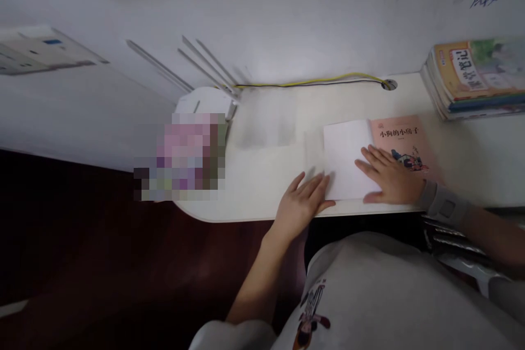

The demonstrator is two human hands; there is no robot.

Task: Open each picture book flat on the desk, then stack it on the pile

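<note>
Open right hand [389, 178] is flattening the light, floppy pink-and-white paperback book [404, 139]; open left hand [303, 202] is touching its left page edge, likely the easiest grip.

Home study corner, white desk [262, 186], stacked children's books [476, 76], router [205, 103], wall

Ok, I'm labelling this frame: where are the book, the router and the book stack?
book [344, 158]: head view, on its white page.
router [205, 103]: head view, on its white body.
book stack [476, 68]: head view, on the top cover.
</note>
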